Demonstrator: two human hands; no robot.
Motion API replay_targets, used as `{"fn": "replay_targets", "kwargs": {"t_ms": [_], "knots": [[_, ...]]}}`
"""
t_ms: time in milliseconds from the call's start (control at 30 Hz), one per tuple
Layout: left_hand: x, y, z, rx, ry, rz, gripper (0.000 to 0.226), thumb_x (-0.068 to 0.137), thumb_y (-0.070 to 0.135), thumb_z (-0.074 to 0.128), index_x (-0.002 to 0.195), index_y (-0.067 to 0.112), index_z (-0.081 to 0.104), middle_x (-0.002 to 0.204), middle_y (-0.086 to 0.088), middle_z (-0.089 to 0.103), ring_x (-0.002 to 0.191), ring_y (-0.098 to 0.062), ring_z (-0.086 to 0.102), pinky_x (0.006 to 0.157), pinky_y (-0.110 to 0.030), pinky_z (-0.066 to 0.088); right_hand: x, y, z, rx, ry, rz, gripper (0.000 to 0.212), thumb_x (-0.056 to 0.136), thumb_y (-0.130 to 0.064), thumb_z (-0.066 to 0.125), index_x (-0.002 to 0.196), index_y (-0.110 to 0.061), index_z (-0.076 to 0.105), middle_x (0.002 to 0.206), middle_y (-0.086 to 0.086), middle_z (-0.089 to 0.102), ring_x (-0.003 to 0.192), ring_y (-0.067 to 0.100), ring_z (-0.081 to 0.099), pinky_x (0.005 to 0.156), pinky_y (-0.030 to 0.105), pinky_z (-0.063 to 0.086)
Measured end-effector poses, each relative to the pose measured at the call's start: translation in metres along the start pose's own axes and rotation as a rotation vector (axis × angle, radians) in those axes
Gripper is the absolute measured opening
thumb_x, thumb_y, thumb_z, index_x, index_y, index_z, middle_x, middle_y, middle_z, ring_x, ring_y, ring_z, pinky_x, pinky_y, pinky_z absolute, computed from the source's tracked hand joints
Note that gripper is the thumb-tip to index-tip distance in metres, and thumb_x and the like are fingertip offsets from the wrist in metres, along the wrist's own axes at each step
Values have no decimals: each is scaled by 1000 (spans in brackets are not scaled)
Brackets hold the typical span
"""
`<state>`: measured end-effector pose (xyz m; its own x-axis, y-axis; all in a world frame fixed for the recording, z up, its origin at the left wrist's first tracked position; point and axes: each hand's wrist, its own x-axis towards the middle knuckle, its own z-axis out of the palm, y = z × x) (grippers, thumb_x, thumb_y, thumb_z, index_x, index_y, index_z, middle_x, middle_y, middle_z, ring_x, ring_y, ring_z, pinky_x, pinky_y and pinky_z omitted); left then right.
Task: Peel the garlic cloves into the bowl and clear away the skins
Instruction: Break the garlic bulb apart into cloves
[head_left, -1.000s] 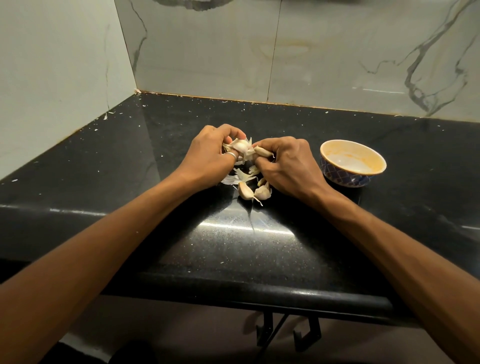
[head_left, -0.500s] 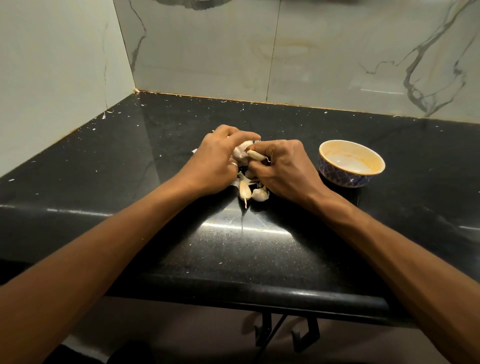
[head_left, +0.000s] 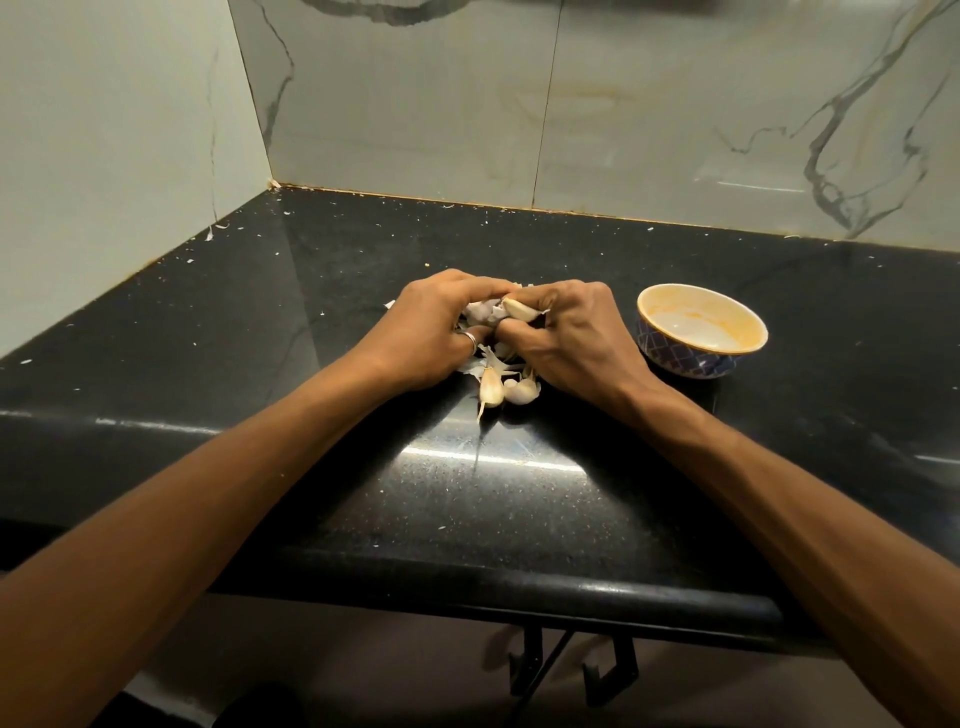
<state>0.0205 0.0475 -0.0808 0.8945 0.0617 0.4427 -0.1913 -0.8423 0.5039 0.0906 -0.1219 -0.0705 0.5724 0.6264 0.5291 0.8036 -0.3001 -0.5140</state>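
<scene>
Countertop (head_left: 467, 509), black, 1. Hands, 2: left hand (head_left: 431, 332) curled round garlic cluster (head_left: 480, 313); right hand (head_left: 571, 343) pinching 1 clove (head_left: 519, 310) at cluster. Bowl (head_left: 685, 364), 1, near right hand. Loose cloves (head_left: 491, 387), 2, unpeeled, on countertop below hands, among skins (head_left: 493, 362). Ring (head_left: 470, 339), 1, left finger.

Mid-frame on the counter (head_left: 519, 509), the left hand (head_left: 426, 332) and right hand (head_left: 571, 338) meet, touching, both gripping garlic (head_left: 519, 310) between them. Loose cloves (head_left: 493, 387) lie just below. The bowl (head_left: 691, 358) stands near the right hand, on its right.
</scene>
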Motion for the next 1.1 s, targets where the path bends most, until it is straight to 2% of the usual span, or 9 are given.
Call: {"fn": "replay_targets", "kwargs": {"t_ms": [100,233,433,500,633,700,800,933,1100], "knots": [[0,-1,1,-9,6,-15,49,89,10,72,131,34,64,116,2,65,100,-10,58,83,-12,38,0,-2,-2,38,3,48,26,94,-35,69,76,-18,78,67,2,73,63,16,69,59,36,50],[1,0,1,9,24,-23,44,89,14,73,128,32,65,111,3,62,97,-11,55,83,-21,41,0,-4,-7,127,1,135,30,91,-34,71,62,-29,70,59,-6,69,54,-1,59,50,18,42],[0,2,0,70,78,-57,39,88,22,75,123,35,65,109,3,60,96,-14,55,83,-30,45,1,-3,-5,71,8,170,26,91,-34,69,73,-16,73,66,4,70,61,13,64,56,32,48],[-1,3,-1,84,96,-70,38,87,27,76,123,36,66,110,2,60,96,-14,54,84,-31,46,2,-3,-5,72,11,192,26,87,-41,69,80,-16,75,71,2,72,66,11,66,59,31,49],[-1,5,-3,98,122,-90,41,85,28,78,124,34,66,111,0,61,97,-17,56,86,-34,48,2,-2,-6,61,-10,209,23,84,-33,77,100,-17,75,82,-5,74,73,6,67,64,22,52],[-1,6,-4,92,151,-94,43,84,27,79,124,33,66,110,-1,60,95,-17,57,86,-35,49,2,-3,-7,65,-27,224,29,83,-32,78,108,-18,71,87,-8,71,76,3,64,66,14,49],[-2,6,-5,112,198,-98,46,83,20,78,125,34,65,111,0,60,92,-18,59,87,-39,52,3,-4,-11,120,-99,235,51,82,-30,79,128,-20,59,112,-7,66,99,5,63,74,7,45],[-3,10,-6,200,252,-88,49,82,20,78,126,36,64,113,0,61,94,-20,61,86,-40,53,2,-8,-9,141,-129,228,59,83,-41,79,134,-22,55,119,-9,63,110,6,60,81,10,44],[-5,14,-4,371,300,-39,48,82,22,75,127,33,64,115,-4,61,99,-31,62,83,-46,51,1,-8,3,-30,-25,153,40,86,-57,72,106,-22,71,96,-7,72,93,13,67,86,42,53]]}}
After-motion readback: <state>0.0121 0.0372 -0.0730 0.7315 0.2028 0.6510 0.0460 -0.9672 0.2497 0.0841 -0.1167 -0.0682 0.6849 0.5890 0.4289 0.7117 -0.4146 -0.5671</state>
